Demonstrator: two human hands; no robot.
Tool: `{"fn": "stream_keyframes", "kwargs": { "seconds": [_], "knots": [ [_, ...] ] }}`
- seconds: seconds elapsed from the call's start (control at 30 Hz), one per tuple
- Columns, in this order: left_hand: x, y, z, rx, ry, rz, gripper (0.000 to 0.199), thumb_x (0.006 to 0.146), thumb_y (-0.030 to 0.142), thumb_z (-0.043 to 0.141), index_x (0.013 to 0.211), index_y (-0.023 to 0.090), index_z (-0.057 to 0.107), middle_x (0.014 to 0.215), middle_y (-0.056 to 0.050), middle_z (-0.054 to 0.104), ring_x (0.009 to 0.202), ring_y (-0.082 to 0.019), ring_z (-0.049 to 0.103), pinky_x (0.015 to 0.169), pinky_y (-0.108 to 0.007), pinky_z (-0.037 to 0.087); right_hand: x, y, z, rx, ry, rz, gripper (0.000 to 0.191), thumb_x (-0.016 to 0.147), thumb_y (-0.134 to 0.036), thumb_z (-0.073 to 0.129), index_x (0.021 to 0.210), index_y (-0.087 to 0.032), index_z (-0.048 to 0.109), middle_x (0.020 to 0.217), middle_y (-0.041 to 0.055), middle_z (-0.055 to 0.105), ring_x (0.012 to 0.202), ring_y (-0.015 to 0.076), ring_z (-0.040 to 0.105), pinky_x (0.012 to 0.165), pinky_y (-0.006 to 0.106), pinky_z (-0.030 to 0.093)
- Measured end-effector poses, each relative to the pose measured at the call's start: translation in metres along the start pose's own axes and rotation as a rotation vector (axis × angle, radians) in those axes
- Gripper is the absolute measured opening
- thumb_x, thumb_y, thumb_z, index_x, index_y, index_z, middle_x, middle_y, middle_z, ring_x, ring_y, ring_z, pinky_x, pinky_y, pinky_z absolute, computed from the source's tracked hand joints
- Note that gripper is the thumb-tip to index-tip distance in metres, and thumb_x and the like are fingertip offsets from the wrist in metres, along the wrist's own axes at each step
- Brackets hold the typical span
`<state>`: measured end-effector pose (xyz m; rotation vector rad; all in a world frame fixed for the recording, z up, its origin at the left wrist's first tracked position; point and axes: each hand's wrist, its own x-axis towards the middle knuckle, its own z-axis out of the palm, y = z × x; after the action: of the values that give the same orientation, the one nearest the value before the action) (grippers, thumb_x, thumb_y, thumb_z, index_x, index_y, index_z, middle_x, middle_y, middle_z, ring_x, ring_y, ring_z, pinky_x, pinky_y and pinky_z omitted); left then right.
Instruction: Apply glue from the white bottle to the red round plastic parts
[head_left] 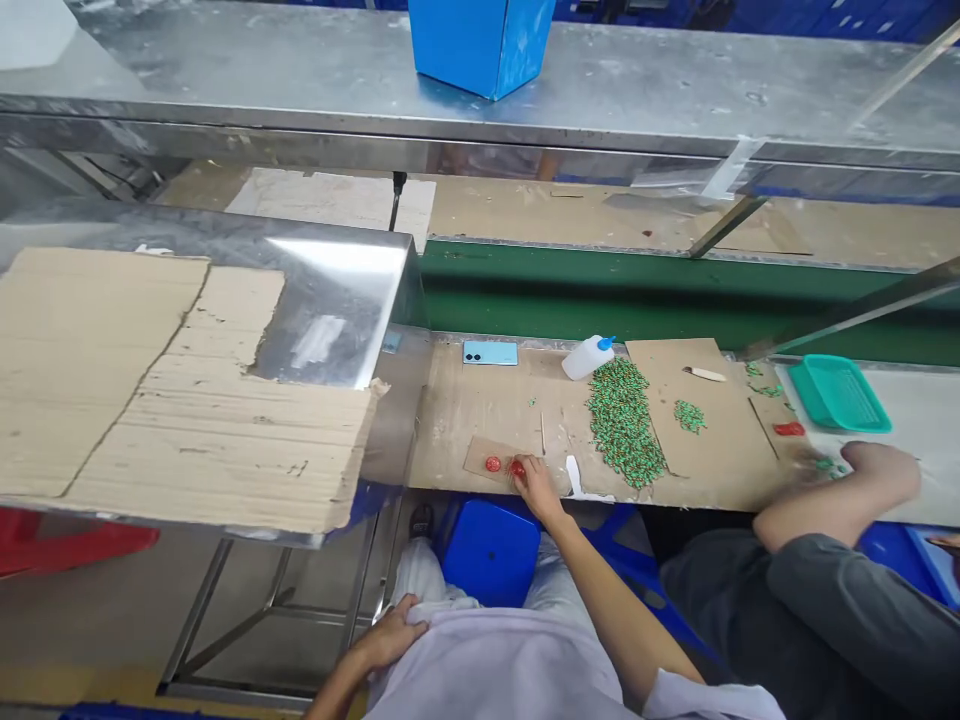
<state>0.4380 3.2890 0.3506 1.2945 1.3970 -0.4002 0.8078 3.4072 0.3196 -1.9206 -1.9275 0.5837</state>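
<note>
The table (pixel 559 380) carries a green heap (pixel 624 420). The left hand (pixel 391 634) rests at the lap, grip unclear. By the card (pixel 478 455), the right hand (pixel 537 488) closes its fingers on one red piece (pixel 517 469); another lies loose. How much is finished doesn't show.
</note>
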Motion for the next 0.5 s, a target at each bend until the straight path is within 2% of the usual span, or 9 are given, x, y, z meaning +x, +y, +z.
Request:
{"fn": "stream_keyframes", "kwargs": {
  "seconds": [0.07,0.17,0.23,0.3,0.4,0.5],
  "knots": [
    [0.008,0.017,0.011,0.062,-0.028,-0.021,0.046,0.088,0.039,0.058,0.13,0.021,0.06,0.124,-0.011,0.071,0.118,-0.029,0.069,0.105,-0.039,0.05,0.003,0.01,0.001,-0.004,-0.022,-0.058,0.037,0.098,-0.017,0.056,0.134,-0.014,0.058,0.126,0.0125,0.063,0.119,0.0279,0.056,0.105,0.047,0.046],
    [0.024,0.048,0.03,0.166,-0.015,-0.054,0.053,0.09,0.043,0.061,0.137,0.019,0.056,0.14,-0.018,0.061,0.126,-0.033,0.064,0.11,-0.046,0.046,0.007,0.019,0.002,0.015,-0.049,-0.117,0.045,0.097,-0.022,0.055,0.141,-0.015,0.054,0.127,0.015,0.064,0.12,0.0303,0.054,0.107,0.047,0.045],
    [0.032,0.063,0.037,0.223,-0.02,-0.078,0.054,0.09,0.044,0.065,0.137,0.017,0.056,0.143,-0.02,0.058,0.126,-0.035,0.063,0.11,-0.051,0.045,0.006,0.02,-0.001,0.031,-0.057,-0.117,0.052,0.097,-0.026,0.056,0.148,-0.017,0.048,0.135,0.0162,0.061,0.124,0.0319,0.052,0.109,0.049,0.043],
    [0.035,0.069,0.038,0.252,-0.033,-0.091,0.053,0.092,0.045,0.066,0.136,0.016,0.058,0.14,-0.018,0.061,0.124,-0.033,0.063,0.11,-0.052,0.046,-0.003,0.02,-0.006,0.039,-0.066,-0.076,0.058,0.097,-0.03,0.057,0.151,-0.017,0.042,0.143,0.0179,0.055,0.131,0.0335,0.048,0.112,0.051,0.04],
    [0.032,0.064,0.03,0.25,-0.039,-0.082,0.05,0.097,0.047,0.063,0.135,0.015,0.059,0.133,-0.014,0.065,0.121,-0.029,0.064,0.109,-0.051,0.047,-0.042,0.025,-0.016,0.028,-0.136,0.046,0.046,0.1,-0.038,0.053,0.141,-0.015,0.051,0.139,0.019,0.056,0.132,0.0322,0.05,0.114,0.047,0.04],
    [0.032,0.058,0.023,0.234,-0.018,-0.046,0.046,0.1,0.048,0.06,0.131,0.014,0.061,0.128,-0.013,0.067,0.115,-0.026,0.066,0.105,-0.049,0.05,-0.104,0.038,-0.025,-0.031,-0.296,0.258,0.036,0.101,-0.042,0.047,0.116,-0.014,0.065,0.12,0.0202,0.065,0.119,0.0335,0.06,0.105,0.048,0.046]
  ]
}}
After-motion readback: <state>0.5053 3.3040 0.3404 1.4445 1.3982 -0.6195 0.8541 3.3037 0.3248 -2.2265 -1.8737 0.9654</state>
